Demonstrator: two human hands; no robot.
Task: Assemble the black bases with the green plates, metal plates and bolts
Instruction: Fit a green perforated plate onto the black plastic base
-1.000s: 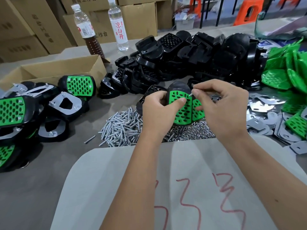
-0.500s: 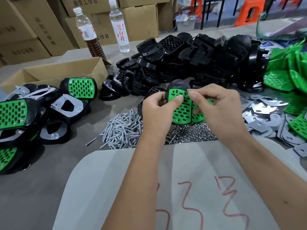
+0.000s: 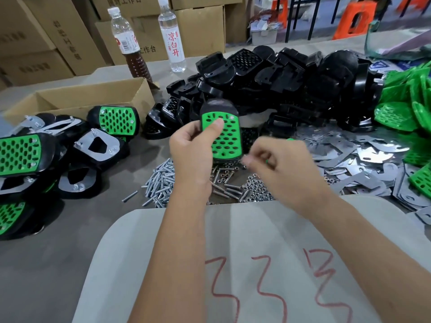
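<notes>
Far left: finished bases piled up, some green side up, some showing the metal plate, bolts through. An open cardboard box sits just behind them, two bottles further back.

Centre-left, near: loose bolts heaped on the grey table, a scatter of nuts just right of them.

Left hand grips the black base upright, above the bolts; fingers curl round its left edge, thumb presses on the green plate seated in the base face. A bolt head seems to show at the plate's top right corner; too small to be sure.

Right hand is blurred, low beside the base's bottom edge, fingertips drawn together as if pinching something small. Bolt, nut or nothing, cannot tell.

Judgement: the step is feeding bolts through the plate's corner holes. To do it well, keep the thumb down so the plate doesn't shift off the holes, tilt the base so the hole faces the right hand, take one bolt only, and push it straight in.

Far centre: pile of bare black bases. Right: flat metal plates spread on the table, loose green plates heaped at the far right edge.
</notes>
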